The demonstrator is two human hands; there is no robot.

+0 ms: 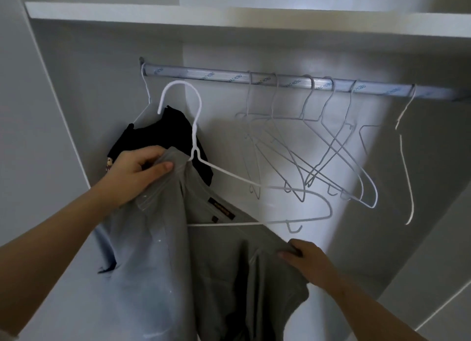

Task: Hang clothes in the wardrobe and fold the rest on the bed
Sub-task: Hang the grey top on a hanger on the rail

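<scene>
A grey shirt (163,251) hangs in front of me with a white wire hanger (196,126) partly inside its neck; the hanger's right arm sticks out bare. My left hand (137,172) pinches the shirt's collar by the hanger's neck. Lower right, my right hand (303,259) grips the shirt's other shoulder edge. The hanger's hook is below the metal wardrobe rail (254,79), not on it. A black garment (158,134) hangs on a hanger at the rail's left end, behind the shirt.
Several bare wire hangers (318,147) hang tangled on the rail's middle and right. A white shelf (229,17) runs above the rail. The wardrobe's side panel (58,111) stands close on the left.
</scene>
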